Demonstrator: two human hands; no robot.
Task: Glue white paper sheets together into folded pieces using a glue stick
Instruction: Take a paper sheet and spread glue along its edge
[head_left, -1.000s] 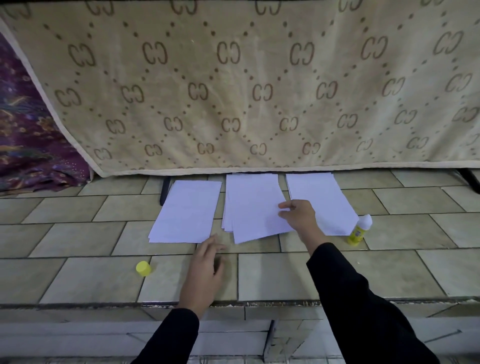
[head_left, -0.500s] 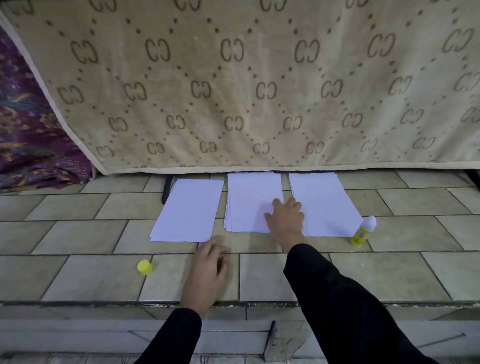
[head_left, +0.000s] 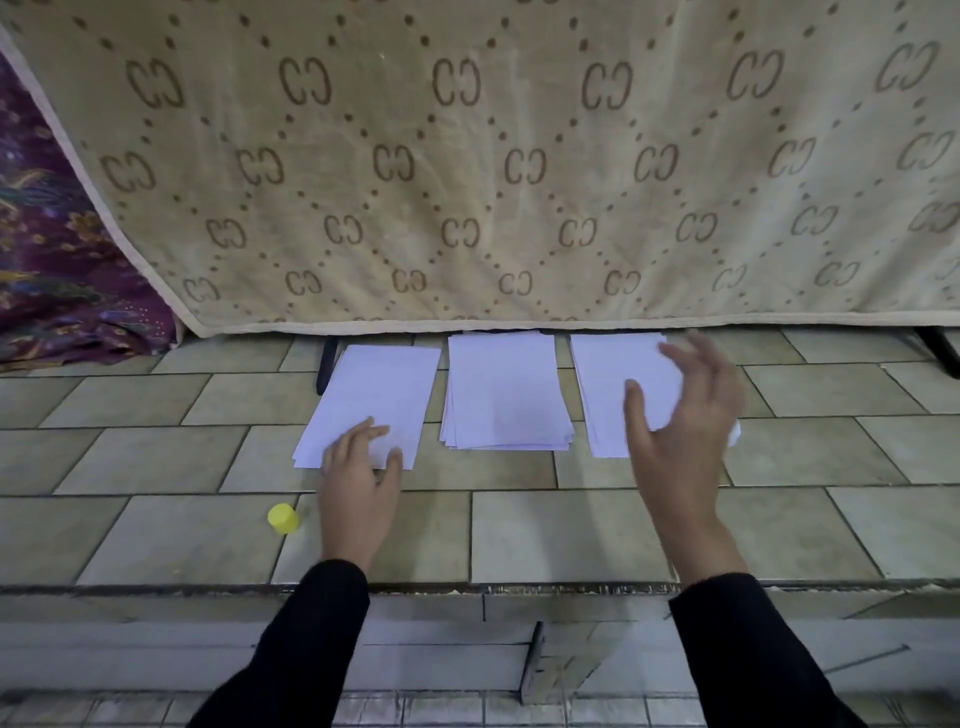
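Three lots of white paper lie side by side on the tiled ledge: a left sheet, a middle stack and a right stack. My left hand lies flat with its fingertips on the left sheet's near edge. My right hand, blurred, hovers with spread fingers over the right stack and holds nothing. A yellow glue cap sits on the tiles left of my left hand. The glue stick is hidden behind my right hand.
A beige patterned blanket hangs right behind the papers. Purple patterned cloth lies at the far left. A dark rod pokes out by the left sheet. The ledge drops off at its front edge.
My right hand left the middle stack, now squared up, and swung right over the right stack. My left hand slid forward from the bare tiles onto the left sheet's near edge.
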